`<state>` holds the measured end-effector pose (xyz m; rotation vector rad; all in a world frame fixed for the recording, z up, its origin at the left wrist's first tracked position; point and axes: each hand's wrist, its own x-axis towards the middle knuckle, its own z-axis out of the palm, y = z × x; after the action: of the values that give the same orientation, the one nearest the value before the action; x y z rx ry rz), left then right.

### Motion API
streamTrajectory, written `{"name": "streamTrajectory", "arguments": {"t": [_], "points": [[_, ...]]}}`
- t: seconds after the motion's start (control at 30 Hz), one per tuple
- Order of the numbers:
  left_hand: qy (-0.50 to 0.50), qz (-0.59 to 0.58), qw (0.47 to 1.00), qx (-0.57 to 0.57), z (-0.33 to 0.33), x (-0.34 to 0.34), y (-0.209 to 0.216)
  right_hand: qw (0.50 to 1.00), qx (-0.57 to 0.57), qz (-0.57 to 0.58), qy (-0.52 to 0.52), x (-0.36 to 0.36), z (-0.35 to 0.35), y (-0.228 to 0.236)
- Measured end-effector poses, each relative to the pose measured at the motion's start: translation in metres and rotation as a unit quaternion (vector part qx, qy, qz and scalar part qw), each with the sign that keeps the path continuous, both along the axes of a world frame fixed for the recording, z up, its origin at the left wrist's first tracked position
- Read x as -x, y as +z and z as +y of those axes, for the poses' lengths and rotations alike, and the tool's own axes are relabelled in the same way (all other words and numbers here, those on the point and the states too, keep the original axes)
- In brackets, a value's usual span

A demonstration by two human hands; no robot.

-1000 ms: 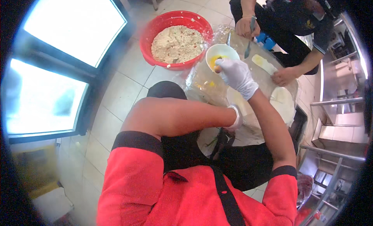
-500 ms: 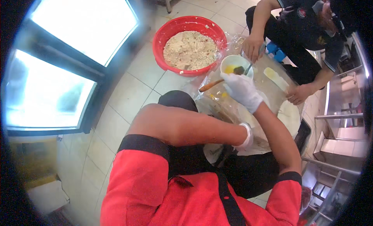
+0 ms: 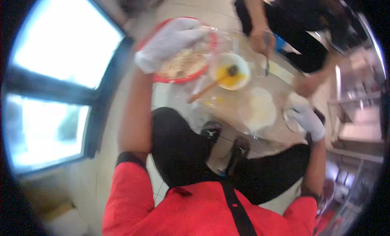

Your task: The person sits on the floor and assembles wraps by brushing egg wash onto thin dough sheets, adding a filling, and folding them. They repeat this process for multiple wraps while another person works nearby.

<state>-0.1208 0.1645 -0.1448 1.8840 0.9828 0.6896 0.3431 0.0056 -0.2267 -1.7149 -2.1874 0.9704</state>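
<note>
My left hand (image 3: 174, 41), in a white glove, is over the red basin (image 3: 213, 47) of crumbly pale mixture (image 3: 183, 64). Its fingers look stretched out, though motion blurs them. On the right, my gloved right hand (image 3: 306, 120) is at a flat pale dough round (image 3: 294, 121), fingers apart. Another dough round (image 3: 258, 108) lies left of that hand. Between my hands stands a white bowl (image 3: 243, 65) of yellow liquid. A wooden-handled brush (image 3: 209, 88) leans in it, its dark head in the liquid and its handle over the rim.
Opposite me, a co-worker's hand (image 3: 260, 39) holds a slim utensil (image 3: 267, 65) over the plastic-covered work surface (image 3: 233, 108). The co-worker's other hand (image 3: 307, 86) is near the right dough round. A pale strip (image 3: 282, 73) lies between them. Metal shelving (image 3: 357, 155) stands at right.
My right hand has let go of the brush and moved right to a dough round. My left hand has swung left and away from me, over the basin. The co-worker's utensil is out of the bowl.
</note>
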Motion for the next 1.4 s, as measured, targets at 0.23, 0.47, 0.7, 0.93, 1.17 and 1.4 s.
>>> {"name": "streamTrajectory", "arguments": {"t": [0.23,0.47,0.7,0.93,1.17,1.4], "points": [[0.045,0.009,0.999,-0.002,-0.011,-0.030,-0.006,0.973,0.015,-0.207,-0.098,-0.109,0.014,-0.044],[0.024,0.006,0.999,-0.040,-0.021,-0.059,-0.005,0.944,0.106,-0.301,0.080,-0.064,-0.006,-0.067],[-0.053,0.029,0.997,-0.058,-0.026,-0.084,-0.008,0.906,0.017,-0.398,0.141,-0.059,-0.011,-0.085],[-0.076,0.054,0.995,-0.018,-0.034,-0.098,-0.016,0.938,-0.008,-0.338,0.071,-0.091,-0.017,-0.098],[-0.115,0.101,0.987,-0.055,-0.047,-0.111,-0.011,0.956,-0.043,-0.291,0.017,-0.052,0.001,-0.076],[-0.151,0.134,0.976,-0.078,-0.050,-0.122,-0.021,0.948,-0.046,-0.313,0.021,-0.058,0.011,-0.111]]}}
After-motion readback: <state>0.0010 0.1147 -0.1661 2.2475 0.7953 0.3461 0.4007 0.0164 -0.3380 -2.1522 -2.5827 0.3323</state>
